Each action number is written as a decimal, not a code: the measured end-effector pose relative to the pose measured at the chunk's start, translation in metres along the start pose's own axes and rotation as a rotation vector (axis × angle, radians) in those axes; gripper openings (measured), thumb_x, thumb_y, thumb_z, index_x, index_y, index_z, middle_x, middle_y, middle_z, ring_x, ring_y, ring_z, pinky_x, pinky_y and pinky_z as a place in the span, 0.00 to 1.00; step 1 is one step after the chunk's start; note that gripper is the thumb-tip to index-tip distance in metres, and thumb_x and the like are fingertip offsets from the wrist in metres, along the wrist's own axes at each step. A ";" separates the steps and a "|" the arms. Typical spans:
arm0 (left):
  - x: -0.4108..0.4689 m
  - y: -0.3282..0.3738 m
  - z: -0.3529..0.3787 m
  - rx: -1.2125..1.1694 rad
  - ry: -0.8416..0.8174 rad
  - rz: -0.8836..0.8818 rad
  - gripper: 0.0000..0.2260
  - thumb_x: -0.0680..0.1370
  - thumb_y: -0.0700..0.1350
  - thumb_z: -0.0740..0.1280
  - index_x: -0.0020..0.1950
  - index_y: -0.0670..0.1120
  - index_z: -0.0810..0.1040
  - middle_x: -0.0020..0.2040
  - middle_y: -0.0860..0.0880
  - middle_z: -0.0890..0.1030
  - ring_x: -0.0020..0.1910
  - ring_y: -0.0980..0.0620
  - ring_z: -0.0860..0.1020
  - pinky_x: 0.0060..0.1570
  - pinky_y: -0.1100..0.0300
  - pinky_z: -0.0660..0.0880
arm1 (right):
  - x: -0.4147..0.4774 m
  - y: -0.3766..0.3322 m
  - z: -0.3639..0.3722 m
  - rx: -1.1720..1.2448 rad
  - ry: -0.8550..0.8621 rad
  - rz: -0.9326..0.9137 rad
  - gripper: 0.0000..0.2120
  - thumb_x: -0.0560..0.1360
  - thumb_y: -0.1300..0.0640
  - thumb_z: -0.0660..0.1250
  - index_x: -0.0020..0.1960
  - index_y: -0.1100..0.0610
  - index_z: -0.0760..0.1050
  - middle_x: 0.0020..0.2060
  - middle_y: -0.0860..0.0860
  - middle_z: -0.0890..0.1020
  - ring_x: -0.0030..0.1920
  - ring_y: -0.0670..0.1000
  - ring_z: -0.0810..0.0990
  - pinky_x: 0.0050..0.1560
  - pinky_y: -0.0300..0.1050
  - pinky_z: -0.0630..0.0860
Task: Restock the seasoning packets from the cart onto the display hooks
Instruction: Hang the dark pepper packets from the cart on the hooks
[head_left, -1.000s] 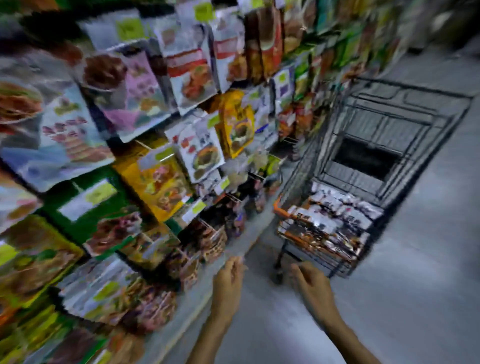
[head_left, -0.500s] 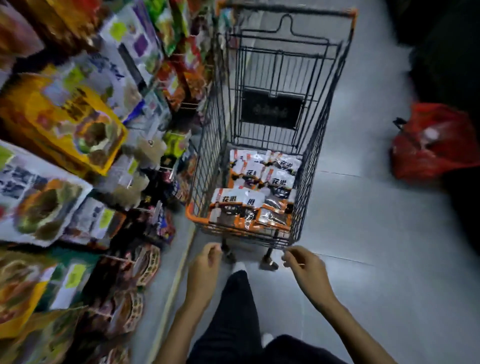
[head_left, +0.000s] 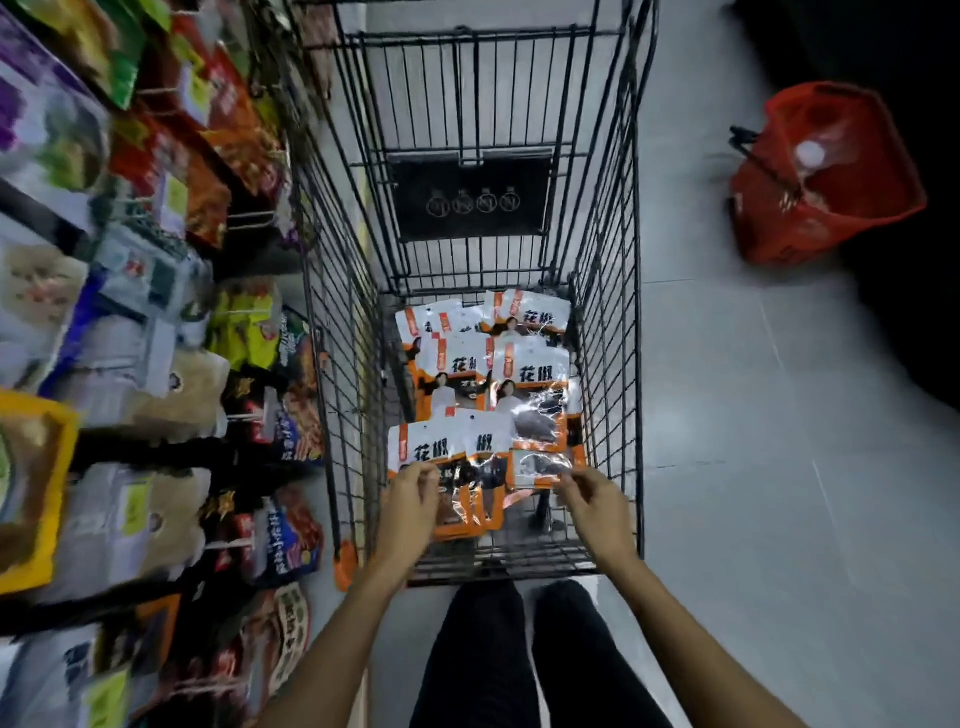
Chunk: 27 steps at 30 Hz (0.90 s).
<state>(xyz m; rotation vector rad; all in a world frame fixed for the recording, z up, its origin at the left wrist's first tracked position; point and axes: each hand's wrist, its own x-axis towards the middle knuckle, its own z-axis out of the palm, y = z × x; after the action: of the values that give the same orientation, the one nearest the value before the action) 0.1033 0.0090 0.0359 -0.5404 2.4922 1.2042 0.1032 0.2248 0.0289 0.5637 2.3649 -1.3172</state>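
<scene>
The packets (head_left: 488, 374) lie piled at the near end of the cart (head_left: 608, 260). Our left hand (head_left: 410, 501) curls its fingers onto one. Our right hand (head_left: 597, 501) reaches another; we cannot tell whether it grips. The display (head_left: 156, 364) is to the left and a basket (head_left: 826, 176) to the right.

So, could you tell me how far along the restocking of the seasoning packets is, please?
Done: nothing I can confirm, since the display hooks are blurred. The seasoning packets lie piled in the cart. In hand: the left hand and right hand are at the front packets, grip unclear. Left: lifting them out and hanging them on those hooks.
</scene>
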 end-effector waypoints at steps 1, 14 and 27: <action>0.012 -0.007 0.004 0.000 -0.015 -0.042 0.10 0.82 0.41 0.58 0.57 0.41 0.76 0.44 0.43 0.79 0.39 0.49 0.76 0.35 0.61 0.71 | 0.013 0.002 0.009 -0.001 -0.008 0.037 0.09 0.80 0.58 0.61 0.47 0.60 0.77 0.37 0.56 0.82 0.37 0.53 0.80 0.38 0.41 0.75; 0.100 -0.106 0.086 0.154 0.063 -0.503 0.20 0.78 0.37 0.60 0.70 0.37 0.65 0.66 0.35 0.70 0.64 0.37 0.68 0.61 0.46 0.65 | 0.110 0.084 0.130 -0.060 -0.160 0.413 0.07 0.79 0.56 0.64 0.49 0.60 0.75 0.47 0.56 0.82 0.49 0.55 0.80 0.49 0.47 0.75; 0.102 -0.114 0.120 0.159 -0.057 -0.369 0.27 0.78 0.47 0.66 0.73 0.39 0.61 0.72 0.40 0.62 0.70 0.43 0.61 0.65 0.54 0.62 | 0.125 0.095 0.131 0.021 0.072 0.517 0.04 0.76 0.61 0.67 0.47 0.63 0.77 0.45 0.59 0.83 0.49 0.56 0.81 0.48 0.46 0.75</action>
<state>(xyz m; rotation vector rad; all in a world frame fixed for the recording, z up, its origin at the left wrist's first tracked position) 0.0811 0.0195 -0.1566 -0.8619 2.2830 0.8607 0.0626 0.1779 -0.1662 1.1509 2.0556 -1.0952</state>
